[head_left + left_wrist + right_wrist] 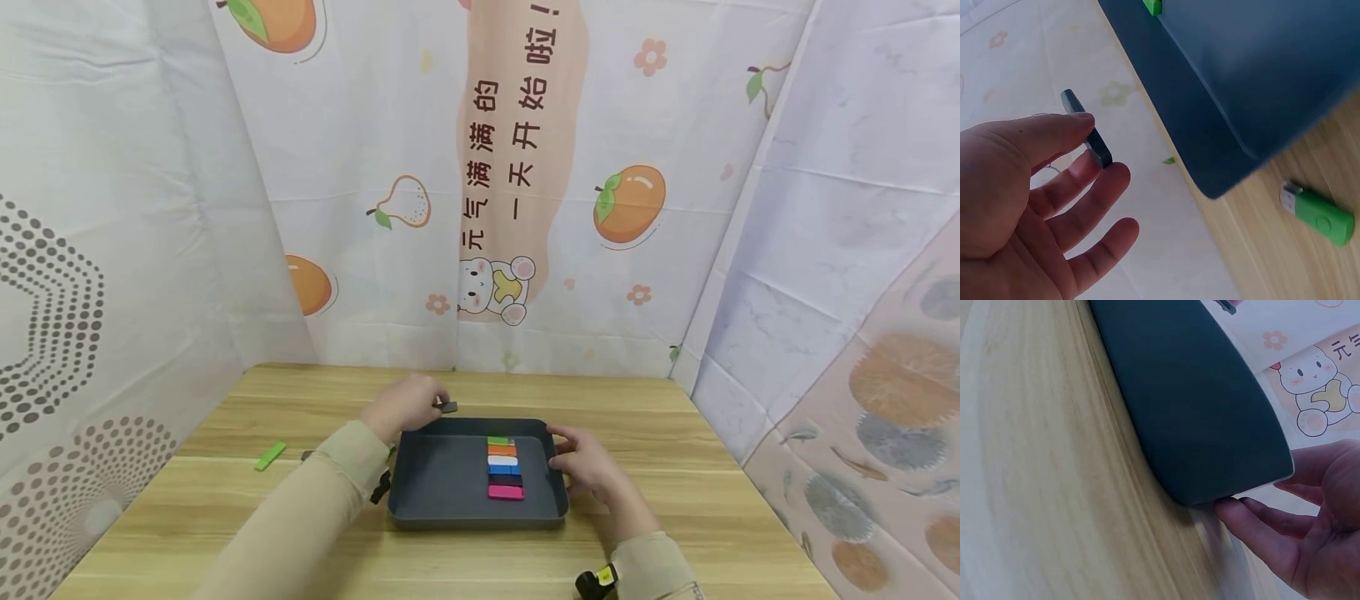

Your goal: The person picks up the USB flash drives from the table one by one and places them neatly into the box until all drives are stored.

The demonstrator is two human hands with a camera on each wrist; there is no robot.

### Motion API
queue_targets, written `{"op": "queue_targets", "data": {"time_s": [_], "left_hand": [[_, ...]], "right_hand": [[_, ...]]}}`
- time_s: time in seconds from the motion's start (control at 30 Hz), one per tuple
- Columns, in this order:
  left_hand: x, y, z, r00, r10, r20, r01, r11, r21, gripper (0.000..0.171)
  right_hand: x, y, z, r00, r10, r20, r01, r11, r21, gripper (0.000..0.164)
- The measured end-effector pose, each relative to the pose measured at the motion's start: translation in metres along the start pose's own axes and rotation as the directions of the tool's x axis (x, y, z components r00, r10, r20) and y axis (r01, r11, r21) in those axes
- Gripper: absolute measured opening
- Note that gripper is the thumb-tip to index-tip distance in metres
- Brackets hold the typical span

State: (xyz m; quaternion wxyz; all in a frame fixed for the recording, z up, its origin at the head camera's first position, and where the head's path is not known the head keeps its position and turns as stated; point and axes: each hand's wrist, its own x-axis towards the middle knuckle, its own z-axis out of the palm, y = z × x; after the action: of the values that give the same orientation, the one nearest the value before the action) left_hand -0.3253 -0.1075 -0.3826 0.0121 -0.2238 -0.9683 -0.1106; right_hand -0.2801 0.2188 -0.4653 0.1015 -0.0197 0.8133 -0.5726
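Note:
My left hand (407, 405) is beyond the back left corner of a dark grey tray (438, 483). It pinches a slim dark grey USB stick (1101, 150) between thumb and fingers; no plug shows on it. Inside the tray, to the right of its middle, several USB sticks lie in a column: green (498, 441), orange (502, 451), white (502, 461), blue (505, 470), dark (505, 481) and pink (506, 492). My right hand (592, 468) grips the tray's right wall near the back, fingers and thumb around its edge.
Beside the tray's left wall lies a green USB stick (1325, 217) with its metal plug showing, mostly hidden by the sleeve in the head view. Another green stick (271, 456) lies farther left on the wooden table (645, 417). A printed curtain (360, 275) hangs behind the table.

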Motion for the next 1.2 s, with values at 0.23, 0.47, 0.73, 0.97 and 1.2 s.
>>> {"op": "queue_targets", "data": {"time_s": [0.23,0.47,0.73,0.97,1.2], "left_hand": [[0.008,0.009,0.007,0.999,0.011,0.031,-0.011,1.000,0.005,0.007],[0.014,0.017,0.014,0.999,0.017,0.048,-0.017,1.000,0.002,0.004],[0.021,0.029,0.026,0.998,-0.017,0.064,0.013,0.998,0.053,0.007],[0.027,0.032,0.033,0.998,-0.019,0.056,0.016,0.999,0.049,0.009],[0.031,0.031,0.037,0.997,-0.028,0.066,0.025,0.999,0.045,0.007]], "right_hand": [[0.000,0.001,0.001,1.000,-0.004,0.001,0.004,1.000,0.021,0.065],[0.000,0.001,0.001,1.000,-0.004,-0.004,0.004,1.000,0.014,0.065],[0.001,0.002,0.001,1.000,0.000,-0.008,0.000,1.000,0.008,0.065],[0.001,0.000,0.000,1.000,0.004,-0.014,-0.004,1.000,0.011,0.065],[0.001,0.000,0.000,1.000,0.003,-0.011,-0.003,1.000,0.002,0.065]]}}
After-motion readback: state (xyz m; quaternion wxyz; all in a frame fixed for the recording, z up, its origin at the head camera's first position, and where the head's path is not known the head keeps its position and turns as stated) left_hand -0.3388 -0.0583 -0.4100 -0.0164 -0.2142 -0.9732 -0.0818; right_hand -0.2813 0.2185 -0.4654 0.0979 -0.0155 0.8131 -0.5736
